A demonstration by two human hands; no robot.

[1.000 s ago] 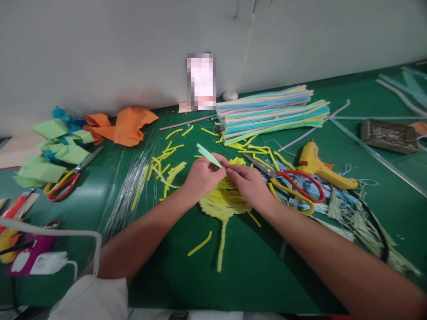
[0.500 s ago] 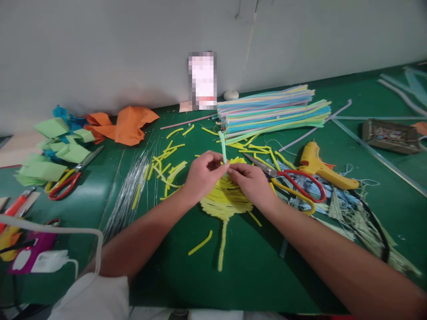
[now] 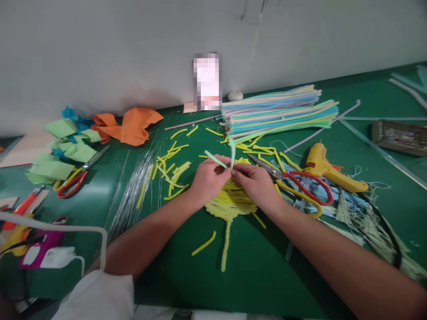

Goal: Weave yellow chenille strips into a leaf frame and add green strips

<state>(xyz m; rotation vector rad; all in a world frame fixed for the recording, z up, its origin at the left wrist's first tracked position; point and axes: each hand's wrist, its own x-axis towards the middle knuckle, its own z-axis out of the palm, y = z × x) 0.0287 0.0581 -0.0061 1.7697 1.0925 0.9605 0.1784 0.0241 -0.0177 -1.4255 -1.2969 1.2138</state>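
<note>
Pale green fuzzy strip [image 3: 232, 153] is held between the fingertips of the left hand [image 3: 213, 180] and the right hand [image 3: 255, 182], which meet near the middle of the counter [image 3: 180, 284]. One end stands up and another slants to the left; whether this is one bent piece or two, I cannot tell. Below the hands lies a yellow leaf shape [image 3: 230, 208], its stalk [image 3: 225, 249] pointing to the near side. The stalk and the near rows look done; the far part is mostly covered by the hands, so its completeness cannot be judged. The green work seems at an early stage, the ends being loose. Short yellow pieces [image 3: 204, 243] lie unattached around the leaf, scissors [image 3: 276, 173] rest just right of the right hand, and a bundle of coloured strips [image 3: 280, 113] sits at the far side.
</note>
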